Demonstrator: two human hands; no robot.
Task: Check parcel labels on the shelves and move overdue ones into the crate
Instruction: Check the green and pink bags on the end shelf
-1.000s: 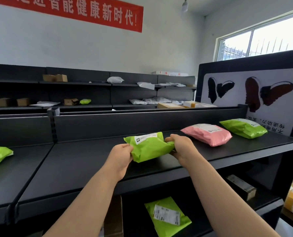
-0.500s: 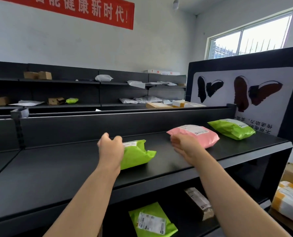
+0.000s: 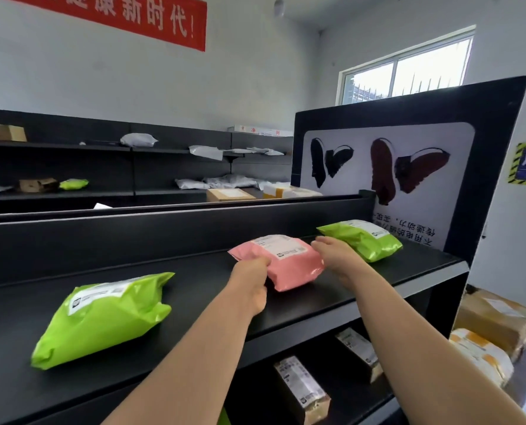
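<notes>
A pink parcel (image 3: 286, 265) with a white label lies on the black top shelf (image 3: 194, 289). My left hand (image 3: 251, 279) grips its near left corner. My right hand (image 3: 335, 256) rests against its right end, fingers spread. One green parcel (image 3: 102, 317) lies alone on the shelf to the left, label up. Another green parcel (image 3: 363, 239) sits just right of my right hand, by the end panel. No crate is in view.
A black end panel with a shoe poster (image 3: 409, 167) closes the shelf's right end. Brown boxes (image 3: 301, 388) stand on the lower shelf. Taped cartons (image 3: 494, 326) are stacked on the floor at right. Far wall shelves (image 3: 132, 170) hold white bags and small boxes.
I let go of the green parcel, which now lies on the shelf at left. Both hands moved right onto the pink parcel, and my view turned right.
</notes>
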